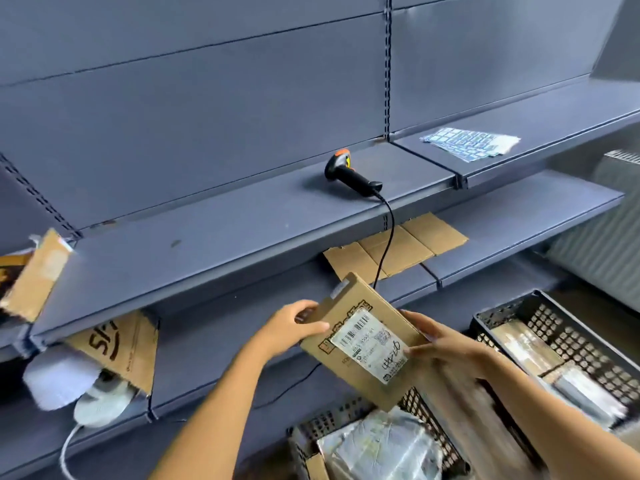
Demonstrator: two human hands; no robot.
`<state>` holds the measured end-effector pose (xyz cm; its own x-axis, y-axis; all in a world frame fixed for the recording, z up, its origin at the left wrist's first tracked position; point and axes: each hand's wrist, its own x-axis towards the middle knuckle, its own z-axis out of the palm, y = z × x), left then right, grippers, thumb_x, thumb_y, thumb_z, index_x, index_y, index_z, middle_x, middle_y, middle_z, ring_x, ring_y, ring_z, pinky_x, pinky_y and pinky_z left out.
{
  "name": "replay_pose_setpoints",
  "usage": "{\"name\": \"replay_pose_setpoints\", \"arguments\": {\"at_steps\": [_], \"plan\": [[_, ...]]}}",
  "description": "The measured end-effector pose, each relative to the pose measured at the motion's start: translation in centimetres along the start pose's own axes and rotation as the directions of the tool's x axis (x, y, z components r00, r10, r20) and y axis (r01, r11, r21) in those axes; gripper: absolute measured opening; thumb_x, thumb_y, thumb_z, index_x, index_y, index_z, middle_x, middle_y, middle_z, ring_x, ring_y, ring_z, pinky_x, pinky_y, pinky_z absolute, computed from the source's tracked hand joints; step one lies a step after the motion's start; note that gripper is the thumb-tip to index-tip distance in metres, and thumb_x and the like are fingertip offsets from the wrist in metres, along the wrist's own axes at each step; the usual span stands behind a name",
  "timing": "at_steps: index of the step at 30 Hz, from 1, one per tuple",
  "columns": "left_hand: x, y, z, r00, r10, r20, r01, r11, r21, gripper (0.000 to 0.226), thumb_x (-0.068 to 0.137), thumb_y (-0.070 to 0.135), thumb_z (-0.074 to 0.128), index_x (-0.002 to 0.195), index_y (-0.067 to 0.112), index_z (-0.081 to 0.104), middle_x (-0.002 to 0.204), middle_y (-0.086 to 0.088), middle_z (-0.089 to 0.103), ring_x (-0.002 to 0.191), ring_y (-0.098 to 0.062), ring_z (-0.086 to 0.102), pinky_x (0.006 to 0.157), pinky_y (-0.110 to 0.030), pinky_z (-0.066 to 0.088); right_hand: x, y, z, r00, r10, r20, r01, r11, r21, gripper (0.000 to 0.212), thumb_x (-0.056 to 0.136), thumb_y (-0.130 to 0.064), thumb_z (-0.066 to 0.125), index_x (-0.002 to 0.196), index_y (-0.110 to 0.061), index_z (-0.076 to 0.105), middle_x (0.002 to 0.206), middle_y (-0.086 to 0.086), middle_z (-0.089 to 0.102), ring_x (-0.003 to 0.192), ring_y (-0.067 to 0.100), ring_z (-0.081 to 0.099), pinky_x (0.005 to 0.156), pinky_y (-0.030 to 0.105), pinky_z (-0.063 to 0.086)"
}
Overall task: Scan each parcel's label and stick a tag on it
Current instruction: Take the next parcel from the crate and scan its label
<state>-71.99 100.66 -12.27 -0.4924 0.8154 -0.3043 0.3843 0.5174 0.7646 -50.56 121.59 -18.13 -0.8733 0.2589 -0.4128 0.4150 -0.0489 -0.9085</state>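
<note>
You're gripping the cardboard parcel [349, 362] at lower centre by its edges, left hand [294, 327] and right hand [450, 344], presenting its label [370, 344] face-up for the scanner [349, 173] lying mid-frame.

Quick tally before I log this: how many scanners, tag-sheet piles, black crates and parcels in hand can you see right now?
barcode scanner: 1
tag-sheet pile: 1
black crates: 2
cardboard parcel in hand: 1
Total: 5
</note>
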Motion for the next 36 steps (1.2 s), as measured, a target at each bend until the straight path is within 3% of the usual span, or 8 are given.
{"name": "replay_pose_setpoints", "arguments": {"at_steps": [3, 7, 11, 16, 22, 25, 32, 36], "plan": [[0.1, 1.3, -1.5, 1.0, -0.013, 0.018, 0.015, 0.997, -0.071, 0.029, 0.088, 0.032, 0.065, 0.114, 0.03, 0.054, 0.107, 0.015, 0.06, 0.095, 0.004, 0.056, 0.073, -0.006, 0.043, -0.4, -2.4, -0.8, 0.999, -0.03, 0.018, 0.032, 0.996, -0.088, 0.08, 0.062, -0.017, 0.079, 0.134, -0.033, 0.045, 0.121, 0.0, 0.064, 0.109, 0.02, 0.062, 0.097, 0.04, 0.049], [0.3, 1.6, -2.4, 1.0, -0.009, -0.002, 0.008, 0.988, -0.157, 0.047, 0.082, 0.047, 0.066, 0.122, 0.024, 0.057, 0.113, 0.008, 0.065, 0.105, -0.008, 0.06, 0.09, -0.023, 0.046, -1.1, -3.6, -0.9, 0.999, -0.046, -0.004, 0.046, 0.998, -0.043, 0.067, 0.064, -0.023, 0.08, 0.126, -0.029, 0.053, 0.113, 0.002, 0.069, 0.103, 0.023, 0.066, 0.09, 0.039, 0.054], [0.4, 1.9, -2.7, 0.998, 0.026, -0.062, -0.042, 0.962, -0.269, 0.039, 0.09, 0.033, 0.06, 0.126, 0.02, 0.054, 0.111, 0.008, 0.064, 0.1, -0.006, 0.061, 0.076, -0.016, 0.046, -1.4, -4.0, 0.0, 0.997, -0.065, -0.048, 0.066, 0.998, 0.004, 0.071, 0.062, -0.031, 0.082, 0.127, -0.027, 0.052, 0.113, 0.004, 0.069, 0.104, 0.025, 0.066, 0.092, 0.042, 0.053], [1.0, 0.9, -2.1, 0.993, 0.022, -0.115, -0.092, 0.751, -0.653, 0.072, 0.068, 0.038, 0.083, 0.127, 0.024, 0.044, 0.118, 0.004, 0.065, 0.1, -0.016, 0.065, 0.079, -0.031, 0.052, -0.7, -4.4, 2.1, 0.972, -0.156, -0.175, 0.202, 0.937, 0.287, 0.074, 0.06, -0.036, 0.08, 0.126, -0.017, 0.051, 0.117, 0.014, 0.066, 0.101, 0.037, 0.064, 0.087, 0.053, 0.05], [0.0, 0.4, 1.3, 0.985, 0.074, 0.155, 0.014, 0.865, -0.502, 0.064, 0.067, 0.036, 0.077, 0.123, 0.021, 0.05, 0.123, -0.003, 0.063, 0.104, -0.022, 0.066, 0.087, -0.034, 0.055, 0.2, -4.3, 3.3, 0.906, -0.172, -0.386, 0.343, 0.832, 0.436, 0.073, 0.065, -0.052, 0.079, 0.123, -0.014, 0.055, 0.12, 0.018, 0.064, 0.101, 0.041, 0.057, 0.086, 0.054, 0.041], [0.6, 2.2, 1.7, 0.985, 0.085, 0.149, -0.003, 0.877, -0.48, 0.055, 0.077, 0.025, 0.073, 0.125, 0.016, 0.047, 0.12, -0.007, 0.064, 0.096, -0.02, 0.068, 0.076, -0.026, 0.055, -0.5, -5.2, 2.2, 0.896, -0.199, -0.398, 0.368, 0.834, 0.412, 0.062, 0.07, -0.043, 0.071, 0.122, -0.014, 0.054, 0.112, 0.009, 0.07, 0.099, 0.031, 0.067, 0.078, 0.045, 0.056], [4.4, 7.2, 4.8, 0.995, 0.095, 0.027, -0.062, 0.818, -0.571, 0.068, 0.062, 0.033, 0.075, 0.121, 0.014, 0.05, 0.113, -0.002, 0.068, 0.106, -0.019, 0.065, 0.098, -0.038, 0.049, -0.7, -7.7, -4.8, 0.903, -0.25, -0.349, 0.37, 0.866, 0.337, 0.047, 0.081, -0.041, 0.067, 0.12, -0.019, 0.054, 0.101, 0.001, 0.072, 0.077, 0.011, 0.067, 0.05, 0.018, 0.048], [6.8, 10.2, 7.5, 0.995, 0.072, -0.063, -0.096, 0.739, -0.667, 0.062, 0.066, 0.021, 0.073, 0.12, 0.006, 0.05, 0.112, -0.01, 0.067, 0.1, -0.018, 0.065, 0.093, -0.032, 0.052, -0.5, -8.9, -10.2, 0.919, -0.268, -0.288, 0.354, 0.882, 0.31, 0.058, 0.072, -0.04, 0.068, 0.123, -0.019, 0.051, 0.107, 0.004, 0.071, 0.094, 0.021, 0.067, 0.064, 0.028, 0.053]]}}
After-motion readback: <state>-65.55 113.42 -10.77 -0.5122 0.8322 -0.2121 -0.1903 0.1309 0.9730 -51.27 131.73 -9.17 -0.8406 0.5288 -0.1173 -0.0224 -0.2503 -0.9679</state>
